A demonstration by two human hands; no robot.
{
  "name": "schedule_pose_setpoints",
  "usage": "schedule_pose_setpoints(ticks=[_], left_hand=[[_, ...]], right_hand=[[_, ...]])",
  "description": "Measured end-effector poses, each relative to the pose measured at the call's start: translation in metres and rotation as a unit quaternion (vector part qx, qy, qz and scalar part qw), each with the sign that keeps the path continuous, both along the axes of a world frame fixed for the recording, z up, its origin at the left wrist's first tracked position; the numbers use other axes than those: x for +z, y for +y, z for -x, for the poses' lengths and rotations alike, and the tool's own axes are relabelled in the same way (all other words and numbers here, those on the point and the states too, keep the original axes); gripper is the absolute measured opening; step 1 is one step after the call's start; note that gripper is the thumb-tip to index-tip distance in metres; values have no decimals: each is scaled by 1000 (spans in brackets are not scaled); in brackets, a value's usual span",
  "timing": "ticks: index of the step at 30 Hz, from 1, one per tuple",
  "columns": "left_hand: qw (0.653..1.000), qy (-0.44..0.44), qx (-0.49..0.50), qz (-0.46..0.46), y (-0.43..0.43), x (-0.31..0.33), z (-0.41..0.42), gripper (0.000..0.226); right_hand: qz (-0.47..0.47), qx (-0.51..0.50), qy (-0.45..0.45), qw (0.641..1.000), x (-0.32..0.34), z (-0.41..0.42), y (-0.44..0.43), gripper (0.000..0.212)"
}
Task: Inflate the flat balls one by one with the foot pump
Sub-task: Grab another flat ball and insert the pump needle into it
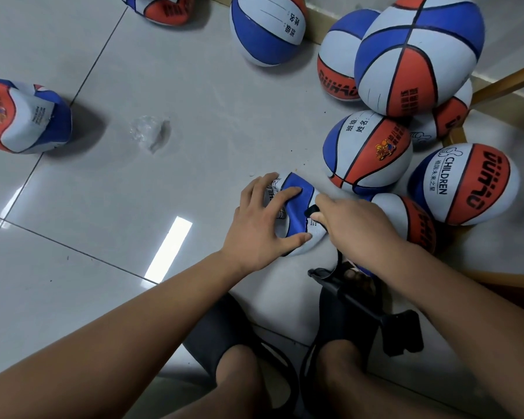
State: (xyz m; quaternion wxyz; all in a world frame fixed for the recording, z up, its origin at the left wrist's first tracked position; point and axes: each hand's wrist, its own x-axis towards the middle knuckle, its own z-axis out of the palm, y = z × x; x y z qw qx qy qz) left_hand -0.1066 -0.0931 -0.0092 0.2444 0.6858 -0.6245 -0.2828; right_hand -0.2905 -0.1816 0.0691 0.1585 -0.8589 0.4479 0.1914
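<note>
Head view, left to right: a collapsed red, white and blue rubber ball (25,116) lies far left on the grey tiled floor (194,86), with a crumpled clear plastic wrapper (150,133) to its right. At centre the left hand (260,228) grips a flat blue-and-white rubber ball (297,184) on the floor, fingers (285,195) spread over its top and thumb on its near edge. Just right of it, the right hand (357,228) pinches a black hose nozzle (312,210) against the ball's blue panel. The nozzle points left into the ball, so the right hand is nearer for seating it. Whether the tip is fully in, I cannot tell. Nearer, under the right forearm, sits the black foot pump (357,300). Round inflated balls (418,55) crowd the far right.
</note>
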Motion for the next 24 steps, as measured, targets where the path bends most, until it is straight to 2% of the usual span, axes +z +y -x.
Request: schedule_pose_setpoints(ticks=[3,5,8,11,12,13,15,16,18,20,22,24], left_hand=[[1000,12,-1,1,1,-1,-4,87],[1000,9,-4,4,1,-2,-7,88],[1000,5,-4,9,0,-3,-7,88],[1000,-7,-12,7,1,-3,-7,89],[1000,-6,-12,7,2,-3,-7,89],[1000,-3,-12,8,2,-4,-7,88],[1000,6,-10,7,2,-5,-9,89],[1000,11,-9,4,2,-5,-10,89],[1000,19,-11,-3,2,-5,-12,89],[1000,18,-15,-6,2,-4,-15,89],[1000,12,-19,-4,3,-3,-16,90],[1000,2,-27,1,3,-4,-15,90]], right_hand=[[-6,36,12,999,0,-6,-3,21],[-25,4,6,1000,-4,-8,-3,25],[-116,-104,-25,987,-9,-13,-1,34],[-216,-269,-109,932,-13,-20,2,37],[-221,-287,-120,924,-14,-20,3,37],[-208,-259,-112,937,-16,-18,2,38],[-127,-123,-40,983,-18,-14,1,33],[-80,-53,-5,995,-16,-13,0,24],[-32,39,19,999,-9,-12,-3,9],[-20,54,21,998,-8,-15,1,14],[-48,-34,-14,998,-14,-19,11,27],[-127,-184,-85,971,-23,-21,17,38]])
